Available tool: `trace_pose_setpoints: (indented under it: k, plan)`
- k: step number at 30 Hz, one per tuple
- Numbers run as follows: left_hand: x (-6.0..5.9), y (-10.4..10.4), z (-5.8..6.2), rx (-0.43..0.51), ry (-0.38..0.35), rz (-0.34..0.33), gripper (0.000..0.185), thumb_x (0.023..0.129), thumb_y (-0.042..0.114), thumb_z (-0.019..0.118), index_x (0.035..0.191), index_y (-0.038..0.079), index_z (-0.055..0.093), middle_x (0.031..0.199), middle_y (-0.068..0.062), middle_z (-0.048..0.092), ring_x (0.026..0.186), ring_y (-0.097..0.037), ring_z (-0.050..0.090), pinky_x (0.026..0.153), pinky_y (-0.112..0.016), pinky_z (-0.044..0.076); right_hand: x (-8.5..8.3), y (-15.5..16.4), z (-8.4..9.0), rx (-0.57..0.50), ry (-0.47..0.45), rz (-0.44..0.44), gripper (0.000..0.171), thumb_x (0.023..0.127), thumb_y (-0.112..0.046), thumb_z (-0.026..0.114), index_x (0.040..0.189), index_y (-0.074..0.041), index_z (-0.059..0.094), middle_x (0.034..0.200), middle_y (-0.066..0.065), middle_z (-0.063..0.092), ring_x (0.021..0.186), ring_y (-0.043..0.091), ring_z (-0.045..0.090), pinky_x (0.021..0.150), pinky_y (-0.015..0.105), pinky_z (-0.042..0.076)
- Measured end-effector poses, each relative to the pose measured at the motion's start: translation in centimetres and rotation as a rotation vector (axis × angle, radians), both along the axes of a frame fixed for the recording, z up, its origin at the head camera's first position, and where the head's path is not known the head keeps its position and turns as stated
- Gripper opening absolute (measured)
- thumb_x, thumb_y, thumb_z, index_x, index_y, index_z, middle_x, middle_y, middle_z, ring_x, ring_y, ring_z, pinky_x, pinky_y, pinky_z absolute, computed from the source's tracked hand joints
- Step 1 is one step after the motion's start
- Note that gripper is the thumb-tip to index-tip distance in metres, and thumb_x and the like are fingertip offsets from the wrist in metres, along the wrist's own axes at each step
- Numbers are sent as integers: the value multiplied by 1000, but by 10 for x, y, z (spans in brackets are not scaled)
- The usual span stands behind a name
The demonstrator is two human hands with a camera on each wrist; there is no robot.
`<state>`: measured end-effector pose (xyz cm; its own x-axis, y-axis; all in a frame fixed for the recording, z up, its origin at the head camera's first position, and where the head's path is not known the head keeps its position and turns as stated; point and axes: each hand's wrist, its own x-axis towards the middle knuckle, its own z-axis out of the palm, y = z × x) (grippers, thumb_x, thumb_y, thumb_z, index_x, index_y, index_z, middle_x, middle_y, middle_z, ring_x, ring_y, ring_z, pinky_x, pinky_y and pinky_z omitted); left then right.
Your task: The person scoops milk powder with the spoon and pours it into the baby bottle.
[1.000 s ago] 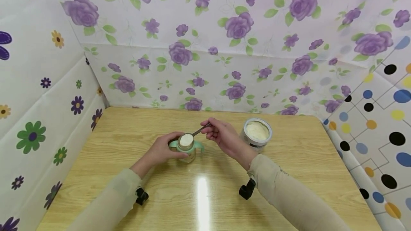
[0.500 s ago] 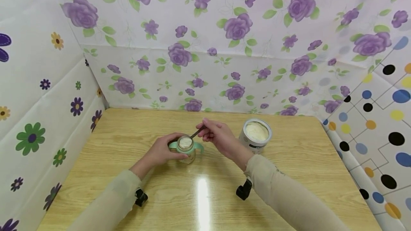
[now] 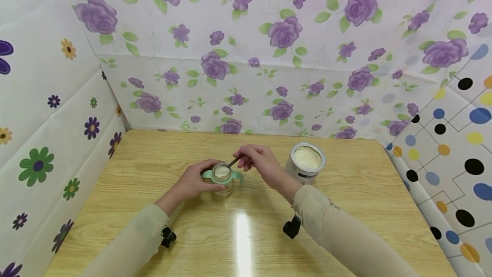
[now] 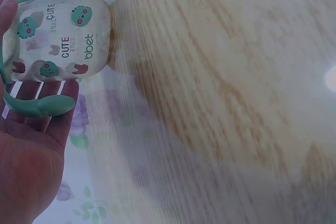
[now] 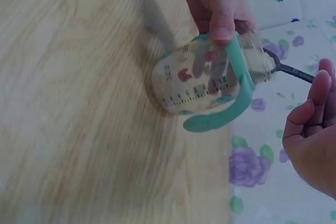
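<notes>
A clear baby bottle [image 3: 226,188] with a mint-green collar and two handles stands uncapped on the wooden table. My left hand [image 3: 194,179] grips it around the collar, the thumb across the front. Printed green faces and the word CUTE show on the bottle [image 4: 63,38] in the left wrist view. My right hand [image 3: 259,162] pinches the handle of a dark spoon [image 3: 235,160]. The spoon's head is at the bottle mouth, with whitish powder visible inside the rim. In the right wrist view the spoon [image 5: 294,72] slants into the neck of the bottle [image 5: 197,77].
An uncovered can [image 3: 295,168] of pale powder stands to the right, just beyond the right wrist. The wooden table [image 3: 184,234] ends at a floral cloth [image 3: 246,89] behind, with patterned cloths on both sides.
The right hand has moved slightly left and down, tilting the spoon into the bottle mouth. The white heap on the spoon has dropped lower into the opening. The left hand stays on the bottle.
</notes>
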<state>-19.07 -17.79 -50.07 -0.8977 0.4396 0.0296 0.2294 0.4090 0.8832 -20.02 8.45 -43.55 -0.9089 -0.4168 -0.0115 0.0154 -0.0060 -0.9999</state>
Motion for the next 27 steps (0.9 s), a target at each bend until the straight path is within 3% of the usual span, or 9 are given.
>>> trace_pose_setpoints:
  k: [5, 9, 17, 27]
  plan:
    - [1, -1, 0, -9, 12, -6, 69, 83, 33, 96, 144, 25, 66, 133, 1, 70, 117, -22, 66, 101, -51, 54, 0, 3, 6, 189, 192, 93, 33, 114, -24, 53, 113, -5, 80, 85, 7, 73, 85, 46, 65, 75, 36, 58]
    - [1, -1, 1, -9, 20, -11, 69, 83, 34, 96, 144, 25, 66, 134, 2, 70, 117, -21, 67, 101, -50, 54, 0, 5, 7, 275, 291, 152, 30, 112, -16, 51, 122, -6, 77, 88, 8, 74, 85, 47, 66, 77, 37, 59]
    - [1, 0, 1, -17, 16, -6, 69, 82, 34, 96, 144, 26, 66, 134, 2, 71, 117, -21, 67, 101, -49, 54, -1, 12, 5, 374, 301, 164, 35, 108, -13, 48, 130, -11, 76, 89, 2, 74, 83, 26, 68, 71, 43, 56]
    - [0, 1, 1, -25, 7, 0, 69, 83, 35, 96, 144, 26, 66, 133, 3, 71, 116, -20, 67, 100, -50, 54, -1, 16, 11, 400, 325, 187, 35, 108, -14, 48, 128, -12, 77, 90, 8, 75, 85, 33, 69, 69, 38, 55]
